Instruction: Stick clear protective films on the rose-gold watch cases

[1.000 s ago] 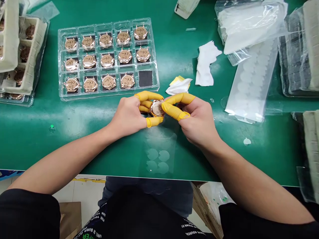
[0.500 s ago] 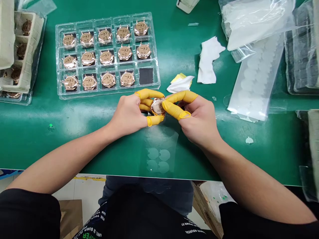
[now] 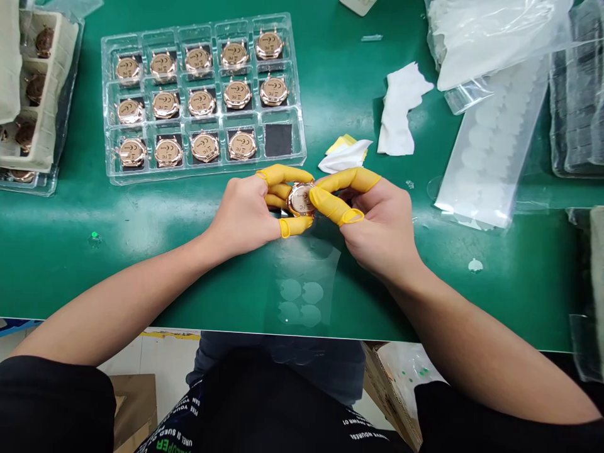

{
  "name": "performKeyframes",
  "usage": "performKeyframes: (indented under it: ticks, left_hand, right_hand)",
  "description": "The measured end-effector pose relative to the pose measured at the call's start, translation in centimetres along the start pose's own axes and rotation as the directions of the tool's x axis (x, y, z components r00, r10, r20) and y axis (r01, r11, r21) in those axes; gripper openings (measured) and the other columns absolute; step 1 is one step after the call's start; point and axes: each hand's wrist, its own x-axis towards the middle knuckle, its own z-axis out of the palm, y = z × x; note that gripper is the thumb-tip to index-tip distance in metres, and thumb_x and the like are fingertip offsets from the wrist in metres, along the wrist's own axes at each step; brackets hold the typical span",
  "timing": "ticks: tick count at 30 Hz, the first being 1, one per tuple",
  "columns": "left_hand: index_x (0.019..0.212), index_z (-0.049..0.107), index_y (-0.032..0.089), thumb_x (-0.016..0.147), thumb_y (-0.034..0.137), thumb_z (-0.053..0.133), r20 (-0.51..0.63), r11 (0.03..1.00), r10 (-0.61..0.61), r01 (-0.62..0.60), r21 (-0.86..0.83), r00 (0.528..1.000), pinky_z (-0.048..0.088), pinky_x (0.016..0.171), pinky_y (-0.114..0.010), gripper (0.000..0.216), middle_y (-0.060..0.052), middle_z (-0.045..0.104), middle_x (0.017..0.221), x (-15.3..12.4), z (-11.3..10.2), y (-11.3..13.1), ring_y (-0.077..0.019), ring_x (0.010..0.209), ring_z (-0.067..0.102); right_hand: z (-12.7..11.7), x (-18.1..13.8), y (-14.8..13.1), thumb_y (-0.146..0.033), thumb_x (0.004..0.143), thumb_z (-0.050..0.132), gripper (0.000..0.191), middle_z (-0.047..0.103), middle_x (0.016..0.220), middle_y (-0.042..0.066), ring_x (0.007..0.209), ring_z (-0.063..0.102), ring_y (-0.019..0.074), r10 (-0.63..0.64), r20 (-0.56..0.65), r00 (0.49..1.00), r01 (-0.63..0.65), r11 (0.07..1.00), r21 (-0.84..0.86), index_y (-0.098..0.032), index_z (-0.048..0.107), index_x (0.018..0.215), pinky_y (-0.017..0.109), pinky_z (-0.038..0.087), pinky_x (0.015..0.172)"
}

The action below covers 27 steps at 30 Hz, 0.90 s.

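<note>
**Rose-gold watch case [image 3: 301, 199] clamped between both hands**

Left hand [image 3: 245, 211] and right hand [image 3: 377, 229] together at the middle of a green work mat [image 3: 70, 270], fingertips pressed against opposite sides of the case's rim. Yellow finger cots [image 3: 283, 174] on the fingers and thumbs of both hands, with the right hand's two capped digits angled across the case's right edge. Case tilted, pale round face turned up toward the head camera, just in front of the near edge of a clear plastic tray [image 3: 202, 177]. Any contact between case and mat hidden behind the fingers.

Inside the tray, fourteen more watch cases [image 3: 237, 94] in three rows, each in its own cell, and a black square pad [image 3: 278, 139] at the end of the bottom row. Farther left, a pulp tray [image 3: 59, 82] holding darker cases. Right of the tray, a crumpled white wipe [image 3: 345, 157] on a yellow scrap, and a white cloth [image 3: 396, 113] beyond it. Farther right, a scalloped white film strip [image 3: 491, 138], a plastic bag of white sheets [image 3: 495, 44] and bagged grey stacks [image 3: 578, 88]. Below the hands, a clear sheet with round stickers [image 3: 302, 296], flat on the mat.
</note>
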Motion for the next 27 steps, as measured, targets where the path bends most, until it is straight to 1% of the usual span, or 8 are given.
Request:
performKeyframes:
  ticks: [7,9,12,16,19,23,25,27]
  left_hand:
    - [0.121,0.075,0.018,0.068,0.013,0.086,-0.012,1.0,-0.012,0.012,-0.023,1.0,0.066,0.077,-0.025,0.054,0.0,0.079,0.094,0.1,0.0,0.0,-0.0136,0.082,0.076]
    - [0.12,0.075,0.018,0.067,0.014,0.087,-0.026,1.0,-0.017,0.017,-0.021,1.0,0.065,0.075,-0.026,0.055,0.0,0.078,0.092,0.2,-0.1,-0.1,-0.0136,0.08,0.075]
    - [0.12,0.075,0.019,0.065,0.016,0.089,-0.039,0.999,-0.035,0.034,-0.03,0.999,0.065,0.075,-0.027,0.057,-0.001,0.078,0.092,0.4,-0.2,-0.2,-0.0144,0.08,0.075]
    - [0.119,0.075,0.019,0.064,0.018,0.089,-0.028,0.999,-0.031,0.03,-0.043,0.999,0.065,0.073,-0.027,0.057,-0.001,0.078,0.093,0.4,-0.3,-0.3,-0.0144,0.08,0.075]
    - [0.119,0.075,0.019,0.064,0.019,0.089,-0.021,0.999,-0.031,0.03,-0.046,0.999,0.065,0.075,-0.028,0.057,-0.002,0.079,0.096,0.4,-0.3,-0.3,-0.0152,0.082,0.076]
    - [0.119,0.075,0.019,0.063,0.02,0.09,-0.02,0.997,-0.054,0.053,-0.056,0.998,0.065,0.074,-0.028,0.058,-0.003,0.08,0.097,0.3,-0.3,-0.3,-0.0157,0.082,0.076]
    - [0.118,0.075,0.019,0.062,0.02,0.091,-0.016,0.997,-0.055,0.054,-0.06,0.998,0.065,0.074,-0.027,0.058,-0.003,0.08,0.097,0.3,-0.3,-0.3,-0.0152,0.081,0.075]
    - [0.118,0.075,0.019,0.062,0.02,0.091,-0.011,0.997,-0.053,0.053,-0.065,0.999,0.064,0.073,-0.027,0.058,-0.003,0.08,0.096,0.3,-0.3,-0.2,-0.015,0.08,0.075]
  right_hand:
    - [0.3,-0.3,0.0,-0.057,0.091,0.078,0.028,0.076,0.095,0.002,0.086,0.069,0.0233,-0.063,0.006,0.998,0.063,0.997,-0.047,-0.029,0.074,0.093,0.045,0.057,0.082]
    - [-0.2,0.0,0.0,-0.057,0.095,0.073,0.028,0.075,0.101,0.004,0.089,0.069,0.0241,-0.148,-0.074,0.986,0.142,0.986,-0.089,-0.029,0.073,0.099,0.047,0.057,0.085]
    - [-2.0,1.2,0.5,-0.054,0.099,0.069,0.028,0.071,0.106,0.009,0.096,0.068,0.0268,-0.353,-0.234,0.906,0.279,0.912,-0.3,-0.028,0.072,0.108,0.049,0.055,0.086]
    - [-4.0,3.0,2.4,-0.046,0.091,0.079,0.028,0.068,0.099,0.009,0.102,0.063,0.0322,-0.446,-0.077,0.892,0.301,0.711,-0.635,-0.026,0.075,0.109,0.055,0.049,0.093]
    - [-4.3,3.9,3.7,-0.035,0.093,0.077,0.008,0.067,0.088,0.005,0.093,0.061,0.0277,-0.416,-0.028,0.909,0.296,0.691,-0.659,-0.028,0.076,0.095,0.05,0.048,0.09]
    - [-4.7,5.0,4.3,-0.034,0.091,0.077,0.01,0.066,0.084,0.004,0.082,0.057,0.0222,-0.551,-0.253,0.795,0.327,0.742,-0.586,-0.024,0.078,0.092,0.041,0.046,0.076]
    - [-5.4,5.5,4.3,-0.038,0.091,0.078,0.016,0.065,0.094,0.007,0.094,0.057,0.0262,-0.59,-0.353,0.726,0.271,0.718,-0.641,-0.023,0.079,0.1,0.044,0.046,0.084]
    - [-5.9,5.5,4.2,-0.041,0.095,0.076,0.023,0.062,0.107,0.011,0.108,0.053,0.0314,-0.561,-0.366,0.743,0.199,0.707,-0.678,-0.024,0.079,0.11,0.053,0.043,0.097]
